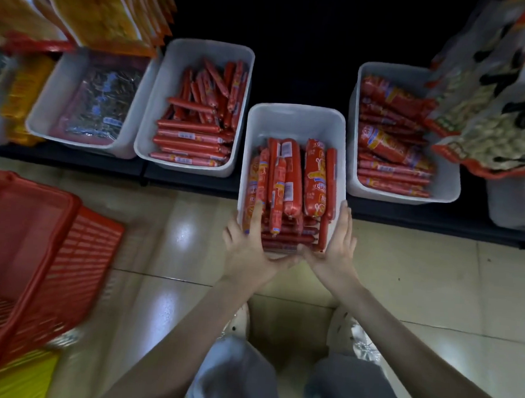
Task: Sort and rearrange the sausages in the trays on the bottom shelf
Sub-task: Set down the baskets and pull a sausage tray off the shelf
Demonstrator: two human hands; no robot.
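- The middle tray (pixel 296 121) sat forward of its neighbours, its near end jutting past the front edge of the bottom shelf (pixel 188 180) and out over the floor (pixel 434 286).
- Behind it, a dark gap lay open on the shelf between the left tray (pixel 202 52) and the right tray (pixel 446 191).
- The left hand (pixel 246 247) pressed the tray's near left corner with straight fingers, one lying over the rim onto the sausages; nothing was clenched.
- The right hand (pixel 337 243) lay flat along the near right wall, fingers straight, thumb spread across the near end.
- The trays were pale plastic tubs with rounded corners and smooth walls.
- The thick sausages (pixel 290 176) in the middle tray were glossy red tubes with printed labels, laid lengthwise on top of a crosswise layer.
- The thin sausages (pixel 194 133) in the left tray lay crosswise near the front and loosely jumbled at the back.
- The packed sausages (pixel 392 163) in the right tray lay stacked crosswise.
- A far-left tray (pixel 61 94) held dark packets (pixel 104 103).
- Stacked red baskets (pixel 37 246) with slatted sides crowded the floor to the left.
- Hanging bags (pixel 491 105) drooped over the right tray's far corner; more bags (pixel 82 9) overhung the far-left tray.
- The tiled floor was shiny, and pale shoes (pixel 238 320) stood just beneath the held tray.
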